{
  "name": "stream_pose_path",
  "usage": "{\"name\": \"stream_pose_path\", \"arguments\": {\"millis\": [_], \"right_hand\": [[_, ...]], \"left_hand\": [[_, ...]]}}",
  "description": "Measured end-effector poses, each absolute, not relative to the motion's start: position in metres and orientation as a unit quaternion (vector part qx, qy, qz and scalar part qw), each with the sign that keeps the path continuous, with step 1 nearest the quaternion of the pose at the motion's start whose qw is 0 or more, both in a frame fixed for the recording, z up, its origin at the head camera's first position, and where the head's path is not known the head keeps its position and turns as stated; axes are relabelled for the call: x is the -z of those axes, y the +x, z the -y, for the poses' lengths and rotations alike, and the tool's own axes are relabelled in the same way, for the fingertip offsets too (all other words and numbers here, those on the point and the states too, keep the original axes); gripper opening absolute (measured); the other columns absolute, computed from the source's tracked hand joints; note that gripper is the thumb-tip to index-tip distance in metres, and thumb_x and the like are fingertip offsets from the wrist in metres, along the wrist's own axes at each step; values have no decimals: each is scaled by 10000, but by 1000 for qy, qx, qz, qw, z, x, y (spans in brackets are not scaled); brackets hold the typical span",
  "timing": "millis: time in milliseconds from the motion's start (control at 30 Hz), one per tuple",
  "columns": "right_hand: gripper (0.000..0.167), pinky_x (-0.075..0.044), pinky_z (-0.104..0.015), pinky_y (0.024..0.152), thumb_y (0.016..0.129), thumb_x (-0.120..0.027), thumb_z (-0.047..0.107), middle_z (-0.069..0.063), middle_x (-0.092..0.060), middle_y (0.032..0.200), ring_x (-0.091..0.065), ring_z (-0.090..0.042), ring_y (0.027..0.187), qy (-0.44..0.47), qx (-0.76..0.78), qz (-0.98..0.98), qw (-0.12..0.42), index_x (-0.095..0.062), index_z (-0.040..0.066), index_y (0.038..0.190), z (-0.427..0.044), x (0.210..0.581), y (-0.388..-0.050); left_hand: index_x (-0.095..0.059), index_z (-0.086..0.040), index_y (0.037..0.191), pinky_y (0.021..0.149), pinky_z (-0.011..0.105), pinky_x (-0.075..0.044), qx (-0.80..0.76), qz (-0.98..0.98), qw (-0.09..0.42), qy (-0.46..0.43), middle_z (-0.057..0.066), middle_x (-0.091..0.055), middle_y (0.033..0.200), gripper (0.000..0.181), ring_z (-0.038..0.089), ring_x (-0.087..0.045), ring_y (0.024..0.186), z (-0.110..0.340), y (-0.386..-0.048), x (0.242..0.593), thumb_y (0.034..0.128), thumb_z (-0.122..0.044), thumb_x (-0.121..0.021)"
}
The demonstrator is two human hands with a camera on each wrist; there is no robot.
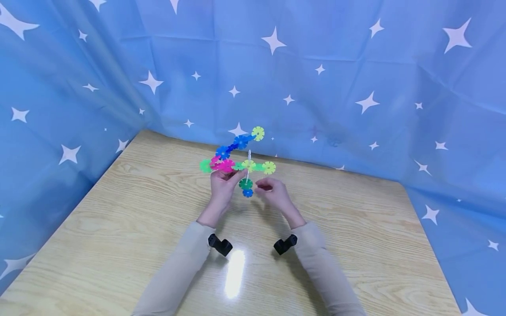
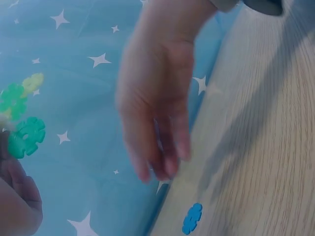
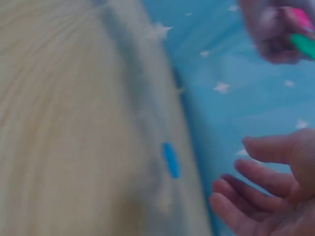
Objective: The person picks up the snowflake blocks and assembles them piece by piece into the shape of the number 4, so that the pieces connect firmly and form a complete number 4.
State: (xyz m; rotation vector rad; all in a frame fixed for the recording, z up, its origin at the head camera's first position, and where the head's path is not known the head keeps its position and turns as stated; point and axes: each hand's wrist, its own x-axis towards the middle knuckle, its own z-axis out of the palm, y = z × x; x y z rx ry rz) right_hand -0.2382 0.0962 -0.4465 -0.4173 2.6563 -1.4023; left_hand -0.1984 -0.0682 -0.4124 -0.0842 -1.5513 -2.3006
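Note:
A chain of joined flower-shaped plastic discs, with pink [image 1: 227,165], blue [image 1: 240,141], yellow [image 1: 269,167] and green [image 1: 246,184] pieces, is raised above the table. My left hand [image 1: 223,186] grips it near the middle, thumb and fingers pinching close to the pink and white discs; the exact grip is partly hidden. To the right of it my right hand [image 1: 275,193] hovers, apart from the chain. In the right wrist view its fingers [image 3: 266,177] are loosely bent with nothing between them. One loose blue disc [image 2: 192,218] lies on the tabletop below the hands.
The wooden table [image 1: 356,228] ends at a blue star-patterned cloth [image 1: 316,87] hanging behind it and at the sides. Black wrist cameras [image 1: 221,245] sit on both sleeves. A bright light reflection shows on the near tabletop.

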Motion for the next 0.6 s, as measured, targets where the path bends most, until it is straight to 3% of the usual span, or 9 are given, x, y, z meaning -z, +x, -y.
{"name": "stream_pose_path", "arguments": {"millis": [167,300,400,600], "right_hand": [[283,-543,-327,758,852,-688,96,-133,-641,998,-599,-231,893,-159,388,-905,68,-642,-31,1101,-83,465,-244],[164,-440,-262,613,839,-705,114,-92,-543,836,-491,-188,731,-177,334,-924,59,-638,-30,880,-74,471,-251],[227,-326,-252,544,829,-717,121,-80,-443,754,-398,-189,654,-182,301,-934,62,-551,-6,741,-70,470,-255],[206,-444,-247,590,785,-760,109,-67,-535,815,-492,-173,705,-158,291,-938,100,-589,13,848,-69,467,-258]], "left_hand": [[-669,-181,677,554,157,-465,814,549,186,-33,-78,-665,655,265,91,-572,600,70,-199,413,800,54,-681],[-678,-195,678,556,154,-471,815,547,187,-35,-86,-666,657,288,86,-578,603,70,-199,413,798,67,-677],[-675,-203,669,555,150,-464,817,544,186,-39,-89,-663,653,309,64,-571,597,71,-199,413,799,77,-669],[-669,-212,653,555,155,-465,816,546,185,-36,-90,-658,647,327,44,-573,596,71,-198,413,799,81,-668]]}}
